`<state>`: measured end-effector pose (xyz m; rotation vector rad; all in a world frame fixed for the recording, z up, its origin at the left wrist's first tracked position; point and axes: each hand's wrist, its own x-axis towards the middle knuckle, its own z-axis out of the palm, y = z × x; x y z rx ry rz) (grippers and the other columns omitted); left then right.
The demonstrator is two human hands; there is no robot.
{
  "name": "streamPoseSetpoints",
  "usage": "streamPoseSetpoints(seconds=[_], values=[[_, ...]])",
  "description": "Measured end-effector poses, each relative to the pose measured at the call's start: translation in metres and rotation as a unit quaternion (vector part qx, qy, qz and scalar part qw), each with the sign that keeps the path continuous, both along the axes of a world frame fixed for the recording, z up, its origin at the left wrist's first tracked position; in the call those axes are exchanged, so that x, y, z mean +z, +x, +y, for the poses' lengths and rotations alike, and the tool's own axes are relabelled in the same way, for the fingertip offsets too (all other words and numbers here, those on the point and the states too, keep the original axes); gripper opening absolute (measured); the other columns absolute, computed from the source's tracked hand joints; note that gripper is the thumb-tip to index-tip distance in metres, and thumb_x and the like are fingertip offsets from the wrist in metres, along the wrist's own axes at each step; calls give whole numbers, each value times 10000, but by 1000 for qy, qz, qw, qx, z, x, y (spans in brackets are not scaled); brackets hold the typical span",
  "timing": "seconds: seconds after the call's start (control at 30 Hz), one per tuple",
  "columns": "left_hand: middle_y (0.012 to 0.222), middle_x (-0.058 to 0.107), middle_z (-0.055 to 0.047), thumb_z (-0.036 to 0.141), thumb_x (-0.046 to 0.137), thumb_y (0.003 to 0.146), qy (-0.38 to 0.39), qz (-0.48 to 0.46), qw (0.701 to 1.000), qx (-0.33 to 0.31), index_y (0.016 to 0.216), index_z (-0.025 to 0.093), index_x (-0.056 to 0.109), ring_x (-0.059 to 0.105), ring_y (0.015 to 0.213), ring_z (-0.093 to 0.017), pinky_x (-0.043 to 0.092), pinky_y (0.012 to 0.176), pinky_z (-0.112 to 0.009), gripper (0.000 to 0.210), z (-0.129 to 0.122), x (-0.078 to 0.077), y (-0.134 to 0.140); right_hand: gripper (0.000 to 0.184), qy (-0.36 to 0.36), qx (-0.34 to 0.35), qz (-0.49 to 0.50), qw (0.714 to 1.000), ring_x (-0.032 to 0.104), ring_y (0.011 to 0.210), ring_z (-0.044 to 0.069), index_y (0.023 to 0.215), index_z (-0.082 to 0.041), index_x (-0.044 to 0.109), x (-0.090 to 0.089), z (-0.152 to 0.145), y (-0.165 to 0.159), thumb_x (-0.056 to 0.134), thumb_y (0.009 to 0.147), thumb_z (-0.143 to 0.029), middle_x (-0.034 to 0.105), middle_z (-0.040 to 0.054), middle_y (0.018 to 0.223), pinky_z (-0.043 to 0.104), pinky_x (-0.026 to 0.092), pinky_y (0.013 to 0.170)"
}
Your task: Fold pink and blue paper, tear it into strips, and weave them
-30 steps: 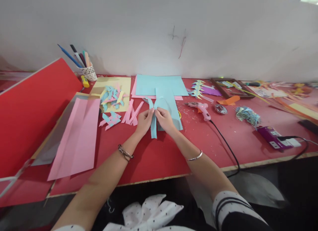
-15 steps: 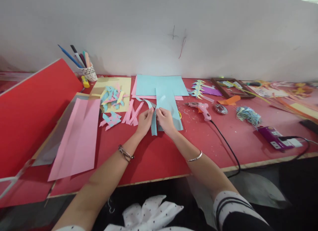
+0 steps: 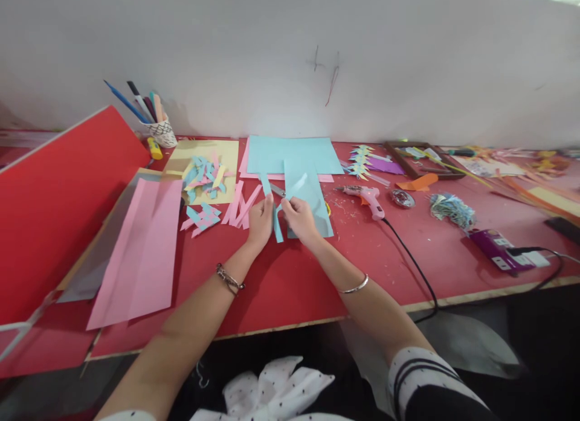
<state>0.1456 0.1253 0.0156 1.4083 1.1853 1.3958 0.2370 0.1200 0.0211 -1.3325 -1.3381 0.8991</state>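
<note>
A light-blue paper strip (image 3: 278,228) stands between my hands, its upper end slanting up to the left. My left hand (image 3: 261,218) is closed, pinching the strip near its middle. My right hand (image 3: 299,217) is also closed, thumb and finger pinched at the strip's right edge; the exact grip is partly hidden. Behind the fingertips a metal blade (image 3: 277,190) pokes out at the left edge of an upright light-blue sheet (image 3: 304,182). Something yellow (image 3: 328,209) shows at that sheet's right edge. A wider blue sheet (image 3: 294,150) lies behind, over pink paper.
Left are pink strips (image 3: 242,206), woven paper pieces (image 3: 202,217), a pink folded sheet (image 3: 140,252), a red board (image 3: 63,209) and a pen cup (image 3: 162,132). Right are a pink glue gun (image 3: 371,202) with its cord, a yarn bundle (image 3: 452,209) and a purple power box (image 3: 501,252).
The strip has swung from a curled shape to a straighter slant, held closer to my left hand. My hands have drawn slightly apart, and more of the metal blade shows.
</note>
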Motion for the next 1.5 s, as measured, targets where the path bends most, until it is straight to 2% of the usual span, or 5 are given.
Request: streamPoseSetpoints(seconds=[0.23,0.57,0.93,1.17,1.5], values=[[403,326,41,600,379,739,-8,19,998,-51,431,201,330,316,396,-92,232,397,-253,507,-3,0,3,327,10,-25,34,999,288,408,60,560,-217,233,-1,4,4,364,773,-428,254,-85,442,204,255,417],[415,304,57,461,434,780,13,44,999,2,458,194,329,284,421,-90,190,426,-252,432,-3,-1,1,345,56,19,-83,995,270,474,77,522,-205,234,7,-5,1,388,789,-359,236,-67,478,229,222,482],[466,287,59,426,361,822,18,27,999,41,517,208,294,307,458,-97,263,452,-233,380,-1,-4,4,338,13,0,-9,1000,273,434,72,532,-213,230,-2,0,-4,388,777,-384,242,-75,446,212,239,436],[450,304,58,487,435,759,23,34,999,-12,487,201,330,303,443,-93,242,433,-234,409,-2,0,3,331,6,-27,37,999,263,417,69,558,-216,245,-2,3,3,337,790,-433,242,-78,451,207,249,417],[415,322,60,393,447,779,31,38,998,30,478,198,360,303,424,-97,219,442,-252,369,-3,0,1,306,45,38,-105,993,303,465,83,523,-203,269,7,-4,0,341,794,-325,287,-57,464,228,244,476]])
